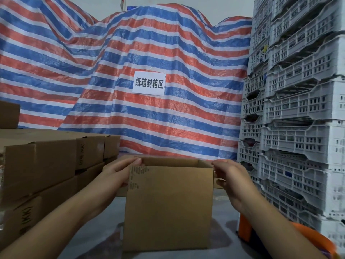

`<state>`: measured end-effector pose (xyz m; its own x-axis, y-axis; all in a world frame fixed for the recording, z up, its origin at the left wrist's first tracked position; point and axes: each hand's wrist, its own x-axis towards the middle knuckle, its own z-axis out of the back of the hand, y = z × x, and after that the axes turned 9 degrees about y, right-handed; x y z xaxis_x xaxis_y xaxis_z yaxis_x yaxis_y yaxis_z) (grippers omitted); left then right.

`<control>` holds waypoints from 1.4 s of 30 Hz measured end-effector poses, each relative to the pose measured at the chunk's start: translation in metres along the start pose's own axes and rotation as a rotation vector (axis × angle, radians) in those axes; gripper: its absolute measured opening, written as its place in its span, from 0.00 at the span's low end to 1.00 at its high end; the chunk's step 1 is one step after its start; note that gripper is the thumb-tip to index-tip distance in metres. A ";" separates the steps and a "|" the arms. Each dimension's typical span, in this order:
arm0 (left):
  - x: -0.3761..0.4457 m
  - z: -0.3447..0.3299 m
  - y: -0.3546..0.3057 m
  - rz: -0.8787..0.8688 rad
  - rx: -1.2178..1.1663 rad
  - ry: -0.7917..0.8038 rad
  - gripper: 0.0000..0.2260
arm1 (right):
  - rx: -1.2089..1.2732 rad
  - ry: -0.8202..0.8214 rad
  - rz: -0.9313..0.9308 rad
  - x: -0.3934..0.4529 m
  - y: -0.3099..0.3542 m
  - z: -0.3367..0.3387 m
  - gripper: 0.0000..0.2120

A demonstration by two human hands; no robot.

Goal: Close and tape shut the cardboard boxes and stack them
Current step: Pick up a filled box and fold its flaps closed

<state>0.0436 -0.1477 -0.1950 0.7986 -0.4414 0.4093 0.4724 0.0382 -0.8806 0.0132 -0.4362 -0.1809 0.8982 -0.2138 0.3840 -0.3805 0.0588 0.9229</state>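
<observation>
- The cardboard box stands upright on the grey floor, its top open; what is inside cannot be seen.
- The box is between the two hands, in front of the striped tarp.
- The left hand holds the upper left edge of the box, fingers laid over the rim.
- The right hand grips the upper right corner, fingers curled round the edge.
- Left of the box is a stack of closed boxes; right of it, grey plastic crates.
</observation>
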 end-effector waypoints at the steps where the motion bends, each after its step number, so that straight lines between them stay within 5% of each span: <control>1: 0.000 -0.001 0.000 -0.003 -0.003 0.002 0.15 | 0.003 0.053 0.007 -0.001 -0.002 -0.001 0.07; 9: 0.001 0.001 0.001 -0.016 -0.050 0.035 0.15 | -0.066 0.317 0.034 -0.008 -0.005 -0.009 0.09; 15: 0.003 0.001 0.004 -0.011 -0.032 0.028 0.16 | -0.273 0.152 -0.060 -0.008 -0.007 -0.021 0.31; 21: 0.004 -0.002 0.008 0.015 0.013 -0.067 0.18 | -0.275 0.227 0.031 -0.010 -0.012 -0.017 0.41; 24: 0.012 -0.006 0.010 0.071 -0.086 -0.194 0.26 | -0.337 0.384 0.124 -0.014 -0.010 -0.011 0.34; 27: 0.007 -0.007 0.012 0.029 -0.087 -0.127 0.31 | -0.278 0.432 0.130 -0.011 -0.011 -0.005 0.30; 32: 0.005 -0.001 0.011 0.006 0.055 -0.029 0.15 | -0.243 0.401 0.111 -0.008 -0.014 -0.004 0.28; 42: 0.002 -0.008 0.016 -0.022 -0.082 -0.164 0.10 | -0.231 0.322 0.098 -0.011 -0.013 -0.011 0.17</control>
<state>0.0501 -0.1548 -0.2098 0.8417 -0.2885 0.4564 0.4640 -0.0457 -0.8846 0.0101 -0.4239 -0.1966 0.8970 0.1178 0.4260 -0.4414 0.2893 0.8494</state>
